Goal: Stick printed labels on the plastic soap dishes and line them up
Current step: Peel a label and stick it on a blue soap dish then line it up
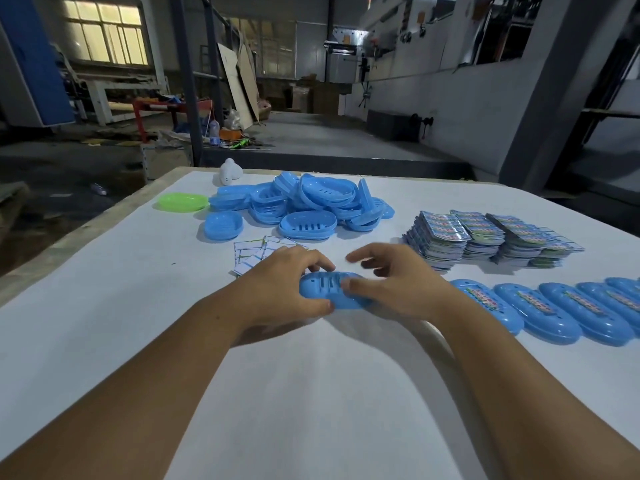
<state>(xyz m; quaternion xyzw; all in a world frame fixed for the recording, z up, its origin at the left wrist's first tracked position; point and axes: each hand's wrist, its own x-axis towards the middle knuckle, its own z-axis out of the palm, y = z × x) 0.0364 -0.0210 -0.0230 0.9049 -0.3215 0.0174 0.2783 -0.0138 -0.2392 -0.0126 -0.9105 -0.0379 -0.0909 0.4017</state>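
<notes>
While two bare forearms reach forward over a white paper-covered table (138, 306), both hands meet on one blue oval plastic soap dish (323, 289) lying upside down, slotted base up, in the middle of the table. Left hand (277, 282) grips the dish's left end, fingers curled over the far edge and thumb on the near edge. Right hand (398, 282) touches the right end with its thumb, while its fingers hover loosely spread above and hold nothing. No label shows on this dish.

Just to the right, a row of labelled blue soap dishes (554, 306) runs toward the table's right edge, each with a colourful strip along its base. Behind the hands lie small white backing papers (252, 252). Further back and right sit stacks of printed colourful labels (485, 237). Further still, a loose heap of unlabelled blue soap dishes (301, 202) sits beside a green plastic dish (183, 201) and a white object (229, 172). A dim factory floor lies beyond.

Likely risks: the smooth dish could skate on the paper if the left hand loosens, so a label might land crooked or creased; a sleeve-free forearm sweeping right could knock the neat row out of line
</notes>
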